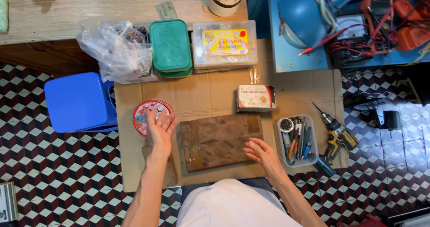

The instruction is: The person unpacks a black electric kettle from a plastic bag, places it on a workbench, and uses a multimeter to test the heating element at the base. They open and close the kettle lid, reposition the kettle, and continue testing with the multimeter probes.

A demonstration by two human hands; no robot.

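The person sat over a flat sheet of cardboard (215,97) spread on the tiled floor (58,173), which seemed to keep the work off the tiles. The left hand (160,129) lay on top of a round red tin (145,115) at the left side of the cardboard. Its fingers (154,117) were spread over the lid and pressed down on it, as if to hold the tin steady. They were not closed around it.

The right hand (262,154) rested at the lower right corner of a brown wooden board (219,139) in the middle of the cardboard. Its fingers were loosely curled and a little apart, and they pinched nothing.

Things sat close around so both hands could reach them. A clear tub of small tools (295,139) stood just right of the board, with a yellow drill (338,137) beside it. A small printed box (256,97) lay just above the board. Further up were a green box (170,45), a clear case (225,44) and a crumpled plastic bag (117,52). A blue stool (80,101) stood left of the cardboard, near the wooden desk (112,5).
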